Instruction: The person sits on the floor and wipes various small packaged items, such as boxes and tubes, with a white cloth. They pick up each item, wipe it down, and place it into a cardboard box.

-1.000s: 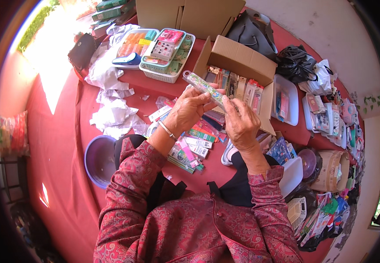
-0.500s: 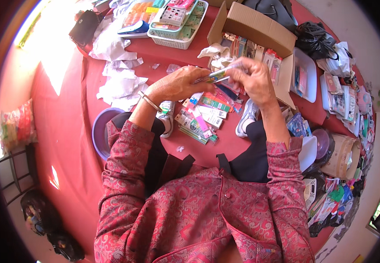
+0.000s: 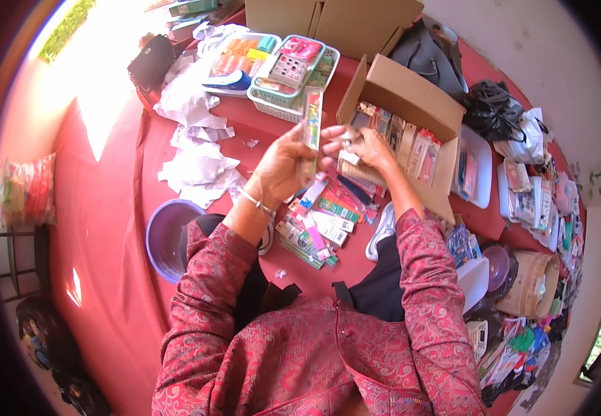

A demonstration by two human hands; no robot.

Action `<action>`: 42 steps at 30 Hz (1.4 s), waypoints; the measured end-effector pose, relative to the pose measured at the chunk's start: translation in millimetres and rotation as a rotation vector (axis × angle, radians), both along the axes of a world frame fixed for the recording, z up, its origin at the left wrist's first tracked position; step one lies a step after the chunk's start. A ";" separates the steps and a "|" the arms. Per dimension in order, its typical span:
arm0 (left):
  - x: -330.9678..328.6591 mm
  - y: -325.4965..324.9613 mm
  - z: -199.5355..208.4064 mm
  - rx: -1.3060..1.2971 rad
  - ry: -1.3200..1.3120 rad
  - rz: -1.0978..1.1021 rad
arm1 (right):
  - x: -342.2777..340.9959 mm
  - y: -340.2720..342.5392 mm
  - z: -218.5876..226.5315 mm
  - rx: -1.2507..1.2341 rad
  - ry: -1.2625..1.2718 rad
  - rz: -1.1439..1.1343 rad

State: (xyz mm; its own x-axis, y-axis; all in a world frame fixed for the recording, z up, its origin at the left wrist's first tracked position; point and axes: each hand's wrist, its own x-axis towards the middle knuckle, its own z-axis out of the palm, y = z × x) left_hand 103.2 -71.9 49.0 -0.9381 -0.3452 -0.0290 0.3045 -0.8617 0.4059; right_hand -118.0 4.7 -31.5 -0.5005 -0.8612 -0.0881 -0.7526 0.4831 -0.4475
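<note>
One purple basin sits at left. The left hand has its grip clamped on one slim patterned strip, near a pile of packets (too overlapped to count). The right hand has just left the strip, so the left alone carries it; blur hides the right's grip, beside one open carton.

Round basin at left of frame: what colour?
The basin is purple; best seen in the head view, the only one.
</note>
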 end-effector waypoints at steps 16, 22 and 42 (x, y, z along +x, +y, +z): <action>-23.3 33.5 -26.9 -0.187 -0.249 0.042 | 83.3 27.4 95.3 -0.602 0.192 0.067; -26.2 12.6 -8.2 0.081 -0.049 0.108 | 94.7 56.6 109.0 -0.479 0.094 0.275; -42.1 6.0 -25.8 0.085 -0.122 0.097 | 95.0 75.7 120.2 -0.425 -0.134 0.400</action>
